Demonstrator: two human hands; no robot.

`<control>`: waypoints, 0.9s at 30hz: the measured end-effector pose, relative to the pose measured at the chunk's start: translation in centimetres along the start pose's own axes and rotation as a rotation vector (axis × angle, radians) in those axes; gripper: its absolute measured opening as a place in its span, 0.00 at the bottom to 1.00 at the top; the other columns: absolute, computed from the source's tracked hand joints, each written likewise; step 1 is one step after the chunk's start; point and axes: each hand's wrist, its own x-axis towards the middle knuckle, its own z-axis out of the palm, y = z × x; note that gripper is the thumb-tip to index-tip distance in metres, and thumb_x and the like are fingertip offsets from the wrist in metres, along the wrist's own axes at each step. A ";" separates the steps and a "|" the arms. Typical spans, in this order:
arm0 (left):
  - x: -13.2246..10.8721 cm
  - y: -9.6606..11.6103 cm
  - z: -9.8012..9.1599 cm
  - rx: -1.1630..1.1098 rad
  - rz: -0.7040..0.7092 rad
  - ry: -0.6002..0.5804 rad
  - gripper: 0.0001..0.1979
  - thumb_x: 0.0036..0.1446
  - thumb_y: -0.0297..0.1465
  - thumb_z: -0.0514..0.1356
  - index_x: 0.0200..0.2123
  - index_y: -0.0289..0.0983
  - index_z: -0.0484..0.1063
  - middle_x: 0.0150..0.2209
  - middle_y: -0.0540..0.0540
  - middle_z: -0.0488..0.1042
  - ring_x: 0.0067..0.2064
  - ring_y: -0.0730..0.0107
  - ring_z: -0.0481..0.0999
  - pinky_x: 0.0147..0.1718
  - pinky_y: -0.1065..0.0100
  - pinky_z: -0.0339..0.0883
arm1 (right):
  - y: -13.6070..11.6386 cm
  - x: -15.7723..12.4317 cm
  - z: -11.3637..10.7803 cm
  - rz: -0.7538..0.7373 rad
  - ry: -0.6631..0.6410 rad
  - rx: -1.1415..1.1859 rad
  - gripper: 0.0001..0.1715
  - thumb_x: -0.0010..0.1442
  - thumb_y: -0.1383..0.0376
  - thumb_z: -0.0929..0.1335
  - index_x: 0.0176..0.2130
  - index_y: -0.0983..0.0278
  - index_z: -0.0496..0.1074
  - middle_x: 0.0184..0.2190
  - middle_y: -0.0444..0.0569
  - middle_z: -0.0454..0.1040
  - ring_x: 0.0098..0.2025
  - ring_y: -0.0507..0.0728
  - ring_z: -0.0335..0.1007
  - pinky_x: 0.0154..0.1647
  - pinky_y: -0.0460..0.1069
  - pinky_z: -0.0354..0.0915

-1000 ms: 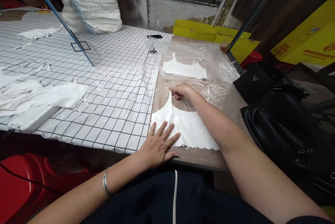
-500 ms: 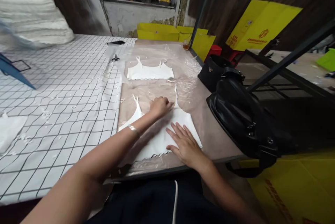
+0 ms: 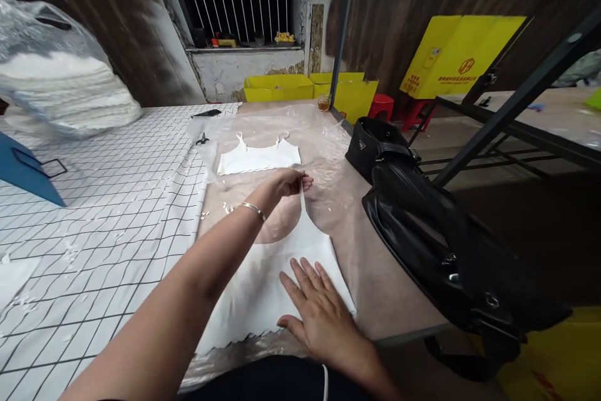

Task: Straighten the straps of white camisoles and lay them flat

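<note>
My right hand (image 3: 319, 313) lies flat and open, fingers spread, pressing the near part of a white camisole top (image 3: 282, 276) onto the table (image 3: 375, 288). The cloth is thin, smooth and matte, with a scalloped hem at the edge nearest me and a deep curved neckline farther off. My left hand (image 3: 291, 182), a thin metal bangle (image 3: 254, 209) at its wrist, reaches across with fingertips closed in a pinch on the top's narrow strap (image 3: 303, 201), which is drawn straight and taut. The garment's long axis runs away from me, hem toward my body, strap pointing at the far end of the table. My left forearm covers the garment's left side, so I cannot make out its other strap. The tabletop is brown, under a crinkled, glossy clear plastic sheet (image 3: 328, 144). Farther along lies a second white top (image 3: 258, 157), straps pointing away. To the left spreads a white cloth with a black grid (image 3: 94, 201); small scissors (image 3: 203, 138) lie at its far edge. A black leather bag (image 3: 432, 238) sits at the right, partly over the table's edge.
</note>
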 end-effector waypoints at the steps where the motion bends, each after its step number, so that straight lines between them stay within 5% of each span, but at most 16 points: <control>1: 0.3 1.1 -0.5 -0.046 -0.012 0.006 0.16 0.69 0.22 0.45 0.29 0.31 0.65 0.24 0.46 0.70 0.24 0.80 0.70 0.33 0.76 0.69 | 0.1 0.0 0.1 -0.013 0.021 -0.004 0.38 0.66 0.49 0.67 0.67 0.63 0.60 0.68 0.53 0.43 0.70 0.66 0.40 0.68 0.64 0.48; 6: 0.9 5.9 -2.1 -0.249 0.022 0.024 0.14 0.69 0.22 0.45 0.32 0.31 0.66 0.26 0.46 0.73 0.27 0.78 0.73 0.34 0.75 0.70 | 0.2 -0.3 1.1 -0.042 0.133 0.004 0.38 0.65 0.50 0.68 0.66 0.63 0.61 0.68 0.53 0.44 0.69 0.66 0.42 0.68 0.63 0.48; 9: -0.6 7.0 -2.3 -0.299 0.185 0.043 0.11 0.67 0.21 0.47 0.33 0.31 0.66 0.29 0.44 0.74 0.28 0.75 0.75 0.39 0.70 0.71 | 0.2 -0.3 1.2 -0.019 0.107 0.132 0.35 0.66 0.53 0.68 0.66 0.63 0.62 0.68 0.53 0.45 0.69 0.67 0.41 0.69 0.65 0.43; 11: -2.4 6.4 -1.9 -0.150 0.417 0.058 0.07 0.66 0.22 0.52 0.35 0.29 0.69 0.33 0.42 0.76 0.31 0.73 0.76 0.42 0.66 0.71 | 0.8 0.1 0.2 0.032 0.051 0.365 0.32 0.67 0.53 0.66 0.65 0.63 0.64 0.67 0.53 0.51 0.69 0.67 0.43 0.69 0.66 0.43; 13: -4.6 4.8 -1.4 0.133 0.703 0.028 0.04 0.62 0.22 0.58 0.37 0.28 0.73 0.38 0.39 0.78 0.37 0.70 0.77 0.45 0.65 0.70 | 2.1 0.9 -1.8 0.159 0.057 0.738 0.30 0.67 0.49 0.64 0.60 0.64 0.69 0.61 0.56 0.62 0.64 0.67 0.55 0.65 0.64 0.54; 15: -6.8 2.4 -0.9 0.456 0.982 -0.075 0.07 0.58 0.21 0.60 0.39 0.30 0.77 0.43 0.39 0.78 0.43 0.68 0.77 0.48 0.66 0.68 | 3.9 2.1 -4.8 0.370 0.205 1.105 0.32 0.65 0.44 0.64 0.54 0.65 0.73 0.50 0.57 0.72 0.50 0.63 0.68 0.52 0.57 0.67; 17: -8.7 0.0 -0.5 0.679 1.224 -0.204 0.10 0.59 0.22 0.58 0.41 0.33 0.79 0.45 0.41 0.78 0.46 0.67 0.77 0.50 0.66 0.67 | 5.8 3.4 -7.8 0.471 0.391 1.209 0.32 0.59 0.42 0.70 0.48 0.65 0.75 0.43 0.55 0.72 0.43 0.59 0.68 0.42 0.50 0.66; 18: -9.3 -1.0 -0.4 0.730 1.309 -0.251 0.12 0.59 0.23 0.57 0.42 0.34 0.79 0.46 0.41 0.78 0.47 0.67 0.76 0.50 0.66 0.67 | 6.6 4.0 -9.2 0.447 0.382 1.258 0.33 0.56 0.42 0.72 0.47 0.65 0.75 0.42 0.54 0.72 0.41 0.57 0.66 0.39 0.48 0.65; 22: -10.6 -3.9 -0.4 0.713 1.388 -0.272 0.13 0.60 0.23 0.57 0.44 0.36 0.79 0.47 0.42 0.77 0.47 0.68 0.76 0.49 0.65 0.67 | 7.9 5.9 -12.0 0.374 0.054 1.463 0.33 0.48 0.43 0.77 0.39 0.66 0.76 0.33 0.50 0.68 0.32 0.52 0.58 0.30 0.45 0.58; 27: -10.7 -5.2 -0.9 0.593 1.208 -0.221 0.10 0.59 0.25 0.59 0.41 0.36 0.80 0.46 0.42 0.78 0.47 0.68 0.77 0.49 0.66 0.69 | 6.8 6.8 -11.1 0.410 -0.201 1.422 0.29 0.42 0.51 0.82 0.35 0.69 0.78 0.31 0.50 0.69 0.28 0.48 0.57 0.27 0.43 0.53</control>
